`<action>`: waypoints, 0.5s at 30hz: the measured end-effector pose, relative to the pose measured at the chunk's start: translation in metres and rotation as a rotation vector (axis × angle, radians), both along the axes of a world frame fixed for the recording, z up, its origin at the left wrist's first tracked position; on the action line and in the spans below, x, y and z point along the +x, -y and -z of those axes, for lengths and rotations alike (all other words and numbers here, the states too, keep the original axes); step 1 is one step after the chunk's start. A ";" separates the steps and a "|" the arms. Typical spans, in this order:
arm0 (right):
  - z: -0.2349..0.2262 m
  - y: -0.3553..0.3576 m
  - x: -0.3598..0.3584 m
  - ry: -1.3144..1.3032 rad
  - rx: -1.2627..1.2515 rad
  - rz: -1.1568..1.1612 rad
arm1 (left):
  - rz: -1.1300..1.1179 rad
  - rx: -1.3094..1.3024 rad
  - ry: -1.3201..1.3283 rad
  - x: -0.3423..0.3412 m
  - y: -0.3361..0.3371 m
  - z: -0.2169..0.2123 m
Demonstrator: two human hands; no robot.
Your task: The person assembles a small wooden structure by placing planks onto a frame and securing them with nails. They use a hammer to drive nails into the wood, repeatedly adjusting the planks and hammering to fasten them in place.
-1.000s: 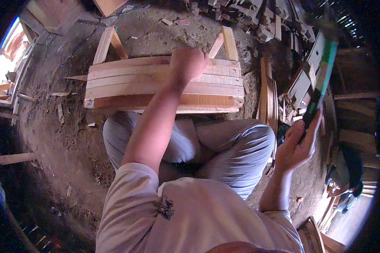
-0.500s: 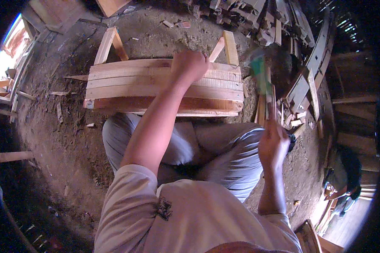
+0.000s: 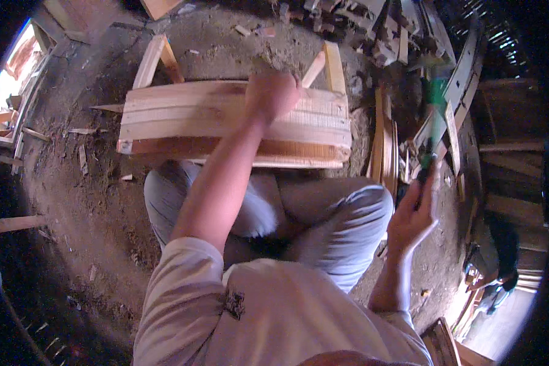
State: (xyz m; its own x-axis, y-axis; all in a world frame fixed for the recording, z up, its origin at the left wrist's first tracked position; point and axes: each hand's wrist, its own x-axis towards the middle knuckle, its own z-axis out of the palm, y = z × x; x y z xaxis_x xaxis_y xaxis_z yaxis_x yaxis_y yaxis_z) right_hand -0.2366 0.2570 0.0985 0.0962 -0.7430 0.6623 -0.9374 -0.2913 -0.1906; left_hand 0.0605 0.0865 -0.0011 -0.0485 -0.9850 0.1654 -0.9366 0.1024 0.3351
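In front of my crossed legs lies a slatted wooden frame (image 3: 171, 110) of pale planks, with two legs (image 3: 150, 61) angled out from its far side. My left hand (image 3: 273, 96) is closed in a fist over the frame's far edge near the middle; its fingertips are hidden. Out to the right of the frame, my right hand (image 3: 413, 216) grips a hammer (image 3: 436, 116) by its green and black handle. The hammer points away from me, its head smeared by motion and apart from the wood.
Long wooden strips (image 3: 381, 140) lie on the dirt floor right of the frame. A heap of scrap wood (image 3: 360, 27) fills the far right, with a long curved plank (image 3: 460, 85) beside it. Chips and offcuts (image 3: 83, 160) are scattered at left.
My right hand has swung the hammer farther right, away from the frame. My left hand stays on the far edge, while the frame has shifted very slightly in view.
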 end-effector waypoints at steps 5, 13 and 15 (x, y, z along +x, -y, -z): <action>0.026 0.000 -0.010 -0.062 0.213 0.003 | -0.025 -0.075 -0.030 -0.004 0.006 0.000; 0.018 0.000 0.009 0.467 -0.238 -0.051 | 0.011 -0.021 -0.048 -0.001 0.002 -0.004; 0.033 0.000 -0.005 0.157 -0.050 -0.101 | -0.012 0.006 -0.049 -0.002 0.002 -0.009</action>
